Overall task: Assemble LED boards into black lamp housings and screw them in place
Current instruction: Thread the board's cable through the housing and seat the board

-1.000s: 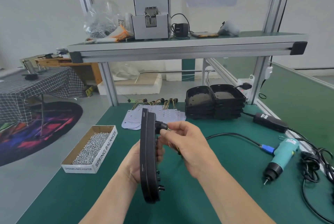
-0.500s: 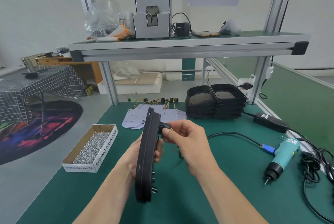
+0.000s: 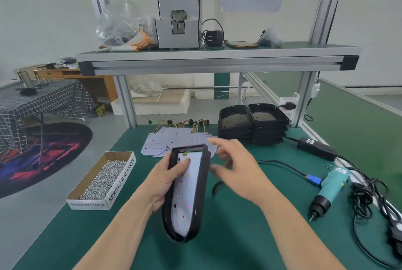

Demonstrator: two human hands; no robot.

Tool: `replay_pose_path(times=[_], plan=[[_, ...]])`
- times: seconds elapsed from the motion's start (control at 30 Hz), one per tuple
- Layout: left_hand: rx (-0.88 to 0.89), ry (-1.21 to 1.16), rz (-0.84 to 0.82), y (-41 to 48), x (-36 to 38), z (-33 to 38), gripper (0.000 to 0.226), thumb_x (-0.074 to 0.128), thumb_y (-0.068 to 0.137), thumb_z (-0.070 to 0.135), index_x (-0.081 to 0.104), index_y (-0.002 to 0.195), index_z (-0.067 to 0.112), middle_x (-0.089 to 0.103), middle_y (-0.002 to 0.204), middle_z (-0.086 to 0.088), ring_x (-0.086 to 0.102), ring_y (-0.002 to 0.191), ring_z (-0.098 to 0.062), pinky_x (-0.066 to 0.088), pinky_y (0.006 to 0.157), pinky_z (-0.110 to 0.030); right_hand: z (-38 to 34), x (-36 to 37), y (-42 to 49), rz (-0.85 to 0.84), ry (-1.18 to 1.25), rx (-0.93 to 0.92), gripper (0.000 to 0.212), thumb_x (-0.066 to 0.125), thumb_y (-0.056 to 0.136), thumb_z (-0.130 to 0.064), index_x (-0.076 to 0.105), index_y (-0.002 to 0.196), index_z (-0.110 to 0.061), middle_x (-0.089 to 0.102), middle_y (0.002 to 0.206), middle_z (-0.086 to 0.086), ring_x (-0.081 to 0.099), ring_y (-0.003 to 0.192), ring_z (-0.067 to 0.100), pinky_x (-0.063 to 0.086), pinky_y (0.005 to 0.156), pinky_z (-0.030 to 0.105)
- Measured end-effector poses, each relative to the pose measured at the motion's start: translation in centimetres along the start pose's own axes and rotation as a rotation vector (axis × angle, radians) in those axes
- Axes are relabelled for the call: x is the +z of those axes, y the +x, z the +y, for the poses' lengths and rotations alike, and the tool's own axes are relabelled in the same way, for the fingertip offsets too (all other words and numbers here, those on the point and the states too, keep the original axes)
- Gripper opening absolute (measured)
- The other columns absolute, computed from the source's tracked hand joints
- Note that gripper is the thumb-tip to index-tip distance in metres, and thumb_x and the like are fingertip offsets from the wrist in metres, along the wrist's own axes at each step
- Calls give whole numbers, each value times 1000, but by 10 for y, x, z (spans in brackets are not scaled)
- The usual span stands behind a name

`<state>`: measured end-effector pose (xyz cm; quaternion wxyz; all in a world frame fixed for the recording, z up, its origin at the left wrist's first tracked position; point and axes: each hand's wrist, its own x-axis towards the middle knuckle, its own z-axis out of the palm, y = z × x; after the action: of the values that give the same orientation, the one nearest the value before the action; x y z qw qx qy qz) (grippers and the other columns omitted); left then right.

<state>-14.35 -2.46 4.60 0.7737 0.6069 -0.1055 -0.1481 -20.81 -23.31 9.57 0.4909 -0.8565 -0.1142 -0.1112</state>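
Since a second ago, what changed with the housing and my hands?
The left grip turned the housing from edge-on to open face showing, thumb pressing the LED board. The right grip let go and hovers open beside it. Screw box and screwdriver stayed put.

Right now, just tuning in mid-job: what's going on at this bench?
A person's left grip holds a black lamp housing above the green mat, thumb pressing on the LED board seated inside it. The right grip hovers open beside the housing, blurred, holding nothing. The electric screwdriver lies untouched on the mat to the right, and the box of screws sits to the left. A stack of housings and loose LED boards wait at the back.
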Motion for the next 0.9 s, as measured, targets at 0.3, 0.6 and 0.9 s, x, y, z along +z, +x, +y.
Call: replay_pose_path(times=[0.3,0.6,0.9], plan=[[186,178,245,1,17,15,45,84,75,37,65,107,12,76,97,-2,74,87,-20,59,72,-33,1,2,-11,-71,330,532,77,56,63,-89,64,106,-26,75,72,7,70,59,19,55,53,27],[321,364,103,-9,32,7,26,74,89,27,64,109,41,73,111,12,69,101,-4,51,77,-11,13,17,0,227,319,261,20,78,86,-21,70,102,-31,60,61,-15,51,56,0,43,58,15],[309,261,93,-14,35,-11,33,68,95,17,59,123,32,71,119,11,68,108,-7,52,80,-13,20,13,3,111,228,216,28,76,86,-19,66,106,-36,68,104,-10,65,93,15,55,87,34]])
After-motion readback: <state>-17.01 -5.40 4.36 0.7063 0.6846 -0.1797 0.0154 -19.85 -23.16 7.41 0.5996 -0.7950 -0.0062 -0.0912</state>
